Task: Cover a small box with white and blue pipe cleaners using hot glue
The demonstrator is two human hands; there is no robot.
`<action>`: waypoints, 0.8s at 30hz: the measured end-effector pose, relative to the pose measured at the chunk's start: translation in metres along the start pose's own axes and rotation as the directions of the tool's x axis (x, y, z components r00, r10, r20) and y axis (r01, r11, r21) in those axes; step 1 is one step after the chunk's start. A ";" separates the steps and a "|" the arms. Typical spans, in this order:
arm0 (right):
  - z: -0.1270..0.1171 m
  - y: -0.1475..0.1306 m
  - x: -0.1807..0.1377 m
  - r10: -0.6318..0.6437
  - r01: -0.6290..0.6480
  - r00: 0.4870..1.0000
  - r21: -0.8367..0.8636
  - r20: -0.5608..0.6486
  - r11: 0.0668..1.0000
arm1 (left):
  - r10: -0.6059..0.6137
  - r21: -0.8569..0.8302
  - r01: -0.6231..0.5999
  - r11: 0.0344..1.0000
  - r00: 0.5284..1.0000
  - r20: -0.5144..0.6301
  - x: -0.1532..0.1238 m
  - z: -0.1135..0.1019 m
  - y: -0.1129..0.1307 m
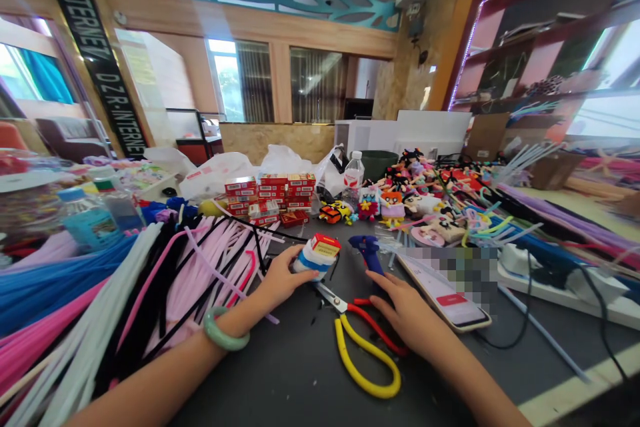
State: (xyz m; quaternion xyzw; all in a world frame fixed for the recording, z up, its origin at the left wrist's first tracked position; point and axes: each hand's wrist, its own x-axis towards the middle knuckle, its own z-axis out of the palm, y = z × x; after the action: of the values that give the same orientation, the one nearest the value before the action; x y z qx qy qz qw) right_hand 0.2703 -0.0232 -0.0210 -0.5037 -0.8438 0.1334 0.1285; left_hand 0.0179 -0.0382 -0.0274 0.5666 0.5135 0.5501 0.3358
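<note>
My left hand, with a green bangle on the wrist, grips a small white and blue figure with a red and yellow box-like top. My right hand rests on the dark table with its fingers around the base of a blue glue gun. Scissors with yellow and red handles lie between my hands. A phone lies just right of my right hand.
Piles of pink, white, black and blue pipe cleaners fill the left. Stacked red boxes, a water bottle and small plush figures stand behind. A black cable and white power strip lie right.
</note>
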 end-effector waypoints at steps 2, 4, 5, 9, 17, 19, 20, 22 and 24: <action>0.001 0.001 0.002 -0.015 0.016 1.000 0.019 -0.020 1.000 | -0.007 0.005 0.007 1.000 0.999 0.031 -0.001 0.001 0.000; 0.001 0.002 0.002 -0.023 0.024 0.999 0.040 -0.042 0.999 | -0.019 -0.004 0.019 1.000 0.998 0.063 -0.001 0.001 0.002; 0.000 0.001 0.002 -0.024 0.027 0.998 0.051 -0.055 0.998 | -0.025 -0.011 0.026 1.000 0.997 0.074 -0.002 0.001 0.002; -0.002 0.000 0.000 -0.024 0.034 0.994 0.088 -0.110 0.996 | -0.049 -0.048 0.053 0.997 0.996 0.070 -0.002 0.001 0.006; 0.002 0.002 -0.001 -0.040 0.056 0.988 0.106 -0.148 0.993 | -0.073 -0.117 0.075 0.990 0.997 0.016 -0.004 0.002 0.010; 0.004 0.003 0.000 -0.059 0.074 0.988 0.108 -0.140 0.991 | -0.079 -0.130 0.080 0.988 0.997 0.014 -0.004 0.002 0.010; 0.004 0.004 0.001 -0.068 0.083 0.988 0.110 -0.136 0.991 | -0.082 -0.136 0.083 0.987 0.997 0.014 -0.004 0.002 0.010; 0.005 0.005 0.003 -0.082 0.099 0.987 0.116 -0.139 0.988 | -0.086 -0.143 0.087 0.986 0.996 0.014 -0.004 0.003 0.010; 0.005 0.008 0.005 -0.090 0.110 0.984 0.127 -0.154 0.986 | -0.089 -0.146 0.090 0.985 0.996 0.013 -0.004 0.002 0.009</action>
State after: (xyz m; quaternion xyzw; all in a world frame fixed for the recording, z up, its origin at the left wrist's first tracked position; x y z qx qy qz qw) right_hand 0.2734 -0.0158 -0.0279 -0.4593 -0.8452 0.1460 0.2308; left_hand 0.0226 -0.0439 -0.0201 0.5186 0.4954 0.5688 0.4025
